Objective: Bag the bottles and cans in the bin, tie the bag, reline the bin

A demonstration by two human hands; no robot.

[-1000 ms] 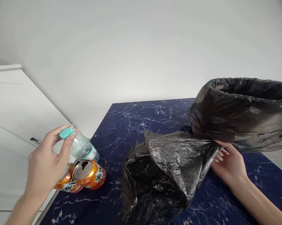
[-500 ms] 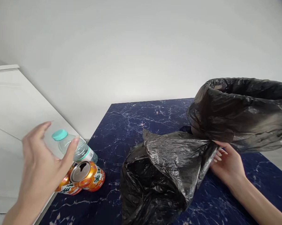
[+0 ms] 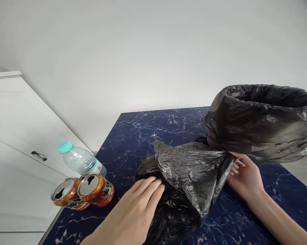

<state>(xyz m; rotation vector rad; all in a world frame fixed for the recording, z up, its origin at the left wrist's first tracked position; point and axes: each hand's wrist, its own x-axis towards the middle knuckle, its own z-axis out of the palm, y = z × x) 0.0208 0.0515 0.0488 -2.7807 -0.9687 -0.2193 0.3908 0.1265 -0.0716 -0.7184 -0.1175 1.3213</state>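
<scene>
A black plastic garbage bag (image 3: 191, 173) lies crumpled on the table, its mouth turned toward me. My right hand (image 3: 245, 177) pinches the bag's far right edge between thumb and fingers. At the left rim of the mouth, my left hand (image 3: 135, 207) has its fingers bent over the plastic; its thumb is hidden beneath. To the left stand two opened orange drink cans, a nearer left can (image 3: 66, 194) and a right can (image 3: 98, 194), touching each other. Just behind them is a clear plastic bottle (image 3: 79, 160) with a turquoise cap.
A bin lined with a black bag (image 3: 257, 129) stands at the right, close to the garbage bag's far end. The dark blue marbled table (image 3: 143, 127) reaches back to a white wall (image 3: 155, 61). A white cabinet (image 3: 20, 122) with a dark handle borders the left side.
My left hand has moved right from in front of the bottle and cans to the bag's left rim, and its fingers have closed there. My right hand stays on the bag's edge.
</scene>
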